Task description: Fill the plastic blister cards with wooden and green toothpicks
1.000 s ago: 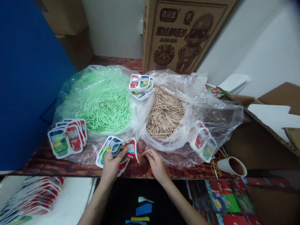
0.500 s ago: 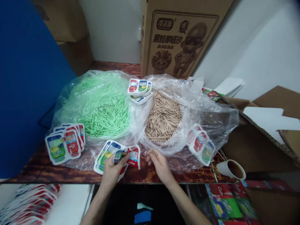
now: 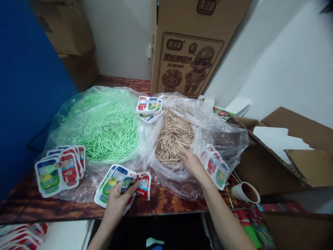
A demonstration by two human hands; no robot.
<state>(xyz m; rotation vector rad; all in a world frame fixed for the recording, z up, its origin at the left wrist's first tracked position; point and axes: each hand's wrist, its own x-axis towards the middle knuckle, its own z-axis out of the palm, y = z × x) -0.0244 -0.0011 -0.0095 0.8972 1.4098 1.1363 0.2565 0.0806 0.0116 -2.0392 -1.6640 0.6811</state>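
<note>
Tan wooden sticks (image 3: 173, 137) lie beneath the loosely spread fingers (image 3: 184, 155) of the right hand (image 3: 191, 163), inside a clear bag (image 3: 226, 135). Left hand (image 3: 117, 203) fingers pinch a printed card (image 3: 126, 183), touching the fanned stack (image 3: 109, 181) on the worktop (image 3: 169, 203).

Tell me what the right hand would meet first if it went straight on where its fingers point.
Most likely the tan sticks in the clear bag; the right hand is at their near edge.
</note>
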